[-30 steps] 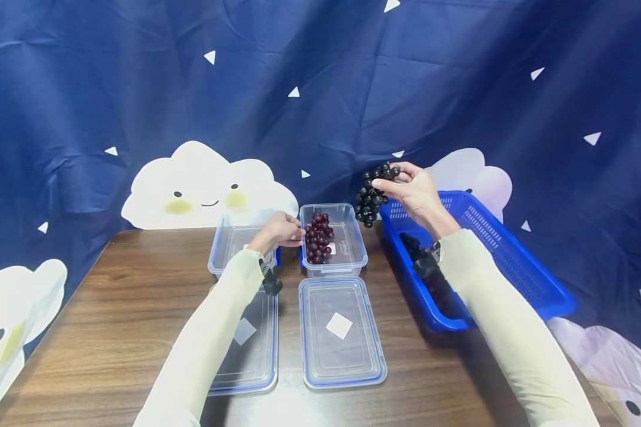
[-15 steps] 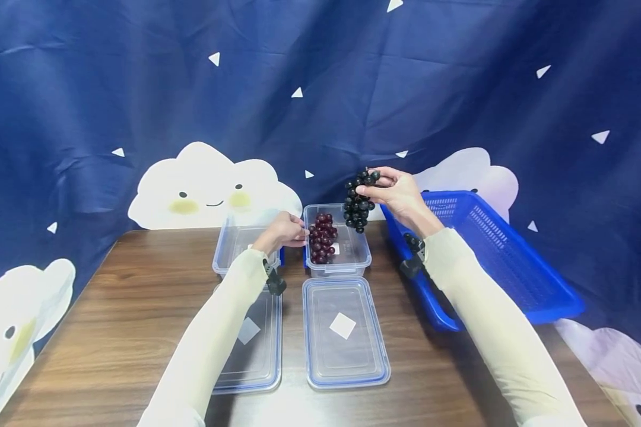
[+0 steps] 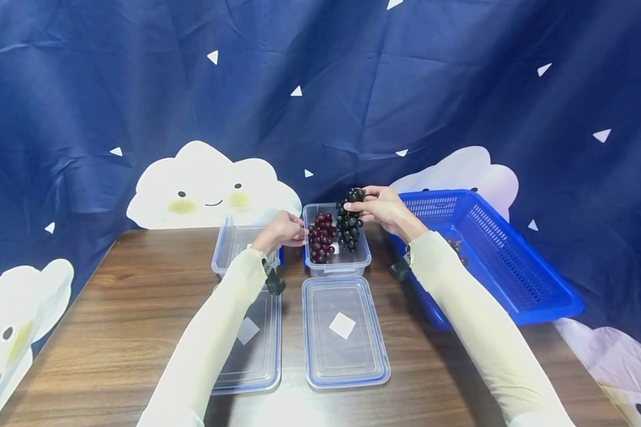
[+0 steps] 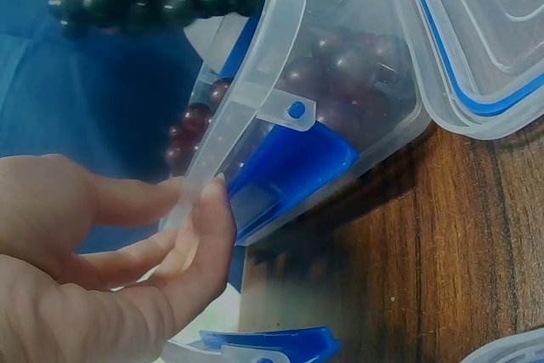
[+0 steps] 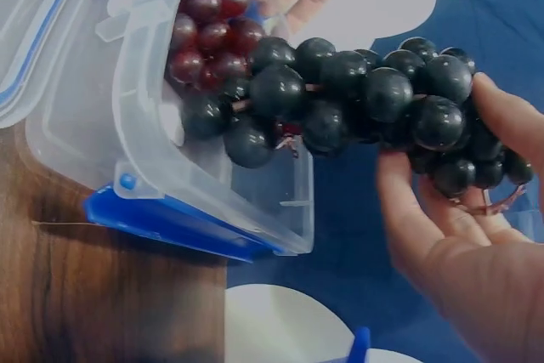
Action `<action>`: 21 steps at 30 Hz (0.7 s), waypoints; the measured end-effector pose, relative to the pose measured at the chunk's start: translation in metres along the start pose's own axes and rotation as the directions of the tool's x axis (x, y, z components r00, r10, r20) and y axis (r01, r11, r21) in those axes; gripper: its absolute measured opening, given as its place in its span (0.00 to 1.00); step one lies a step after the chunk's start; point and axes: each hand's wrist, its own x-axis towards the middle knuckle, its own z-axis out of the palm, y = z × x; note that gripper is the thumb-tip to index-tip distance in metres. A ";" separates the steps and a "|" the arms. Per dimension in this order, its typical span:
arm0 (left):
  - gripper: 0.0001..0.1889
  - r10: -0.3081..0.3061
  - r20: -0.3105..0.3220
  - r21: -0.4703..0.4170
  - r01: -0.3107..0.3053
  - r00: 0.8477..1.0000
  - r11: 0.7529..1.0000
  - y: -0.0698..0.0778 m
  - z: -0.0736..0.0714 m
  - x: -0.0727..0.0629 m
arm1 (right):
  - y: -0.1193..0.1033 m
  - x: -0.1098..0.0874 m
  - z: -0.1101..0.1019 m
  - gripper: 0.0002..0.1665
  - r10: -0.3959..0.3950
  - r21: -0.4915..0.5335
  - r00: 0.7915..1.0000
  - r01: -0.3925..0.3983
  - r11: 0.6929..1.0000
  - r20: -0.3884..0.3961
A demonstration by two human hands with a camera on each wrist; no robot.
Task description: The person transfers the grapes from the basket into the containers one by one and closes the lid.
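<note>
The left hand [image 3: 284, 230] is at the left side wall of the right container [image 3: 336, 270]. Its fingers [image 4: 210, 225] are bent and pinch the rim: one digit lies on the inner side, the others on the outer, with only the wall between them. A blue latch [image 4: 293, 172] hangs outward just beside the fingertips.

The right hand [image 3: 386, 211] holds a bunch of black grapes [image 3: 348, 224] near its upper end. The thumb is set against one face of the bunch, and the other fingers [image 5: 404, 210] are curled against the opposite face, parted by the width of the grapes. The bunch hangs with its lower end at the opening of the right container. A bunch of dark red grapes [image 3: 321, 238] lies inside, along the left wall; contact between the two bunches cannot be determined.

The left container [image 3: 220, 261] stands on the table [image 3: 139, 296], partly hidden by the left hand. Two lids [image 3: 326, 362] lie in front of the containers. A blue basket [image 3: 545, 290] is at the right.
</note>
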 end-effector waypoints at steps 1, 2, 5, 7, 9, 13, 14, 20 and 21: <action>0.18 0.002 0.000 0.000 -0.002 1.000 1.000 0.000 0.000 0.000 | 0.001 0.000 0.000 0.20 0.019 -0.008 1.000 -0.019 1.000 0.004; 0.18 0.004 0.000 0.000 -0.004 1.000 1.000 0.000 0.000 0.001 | 0.002 0.001 0.001 0.20 0.036 -0.017 0.999 -0.036 0.999 0.007; 0.18 -0.001 0.003 -0.003 0.001 1.000 1.000 0.001 -0.001 0.001 | 0.007 0.004 0.002 0.25 0.078 -0.074 0.997 -0.077 0.994 0.014; 0.19 -0.007 0.009 -0.017 0.008 1.000 1.000 0.001 -0.001 0.000 | 0.010 0.006 0.002 0.32 0.098 -0.122 0.995 -0.095 0.988 0.017; 0.20 -0.007 0.010 -0.020 0.007 1.000 1.000 0.001 -0.001 -0.001 | 0.013 0.008 0.004 0.39 0.113 -0.180 0.993 -0.107 0.978 0.021; 0.20 0.003 0.004 -0.017 -0.003 1.000 1.000 0.001 -0.001 -0.002 | 0.015 0.013 0.007 0.40 0.137 -0.260 0.990 -0.128 0.957 0.015; 0.19 0.005 0.001 -0.011 -0.005 1.000 1.000 0.001 -0.001 -0.002 | 0.015 0.014 0.007 0.39 0.139 -0.276 0.990 -0.130 0.952 0.012; 0.19 0.005 0.002 -0.009 -0.005 1.000 1.000 0.000 0.000 -0.001 | 0.015 0.015 0.013 0.32 0.052 -0.444 0.998 -0.056 0.894 -0.021; 0.19 0.005 0.002 -0.011 -0.005 1.000 1.000 0.001 0.000 -0.001 | 0.015 0.016 0.015 0.32 0.027 -0.484 0.999 -0.039 0.874 -0.031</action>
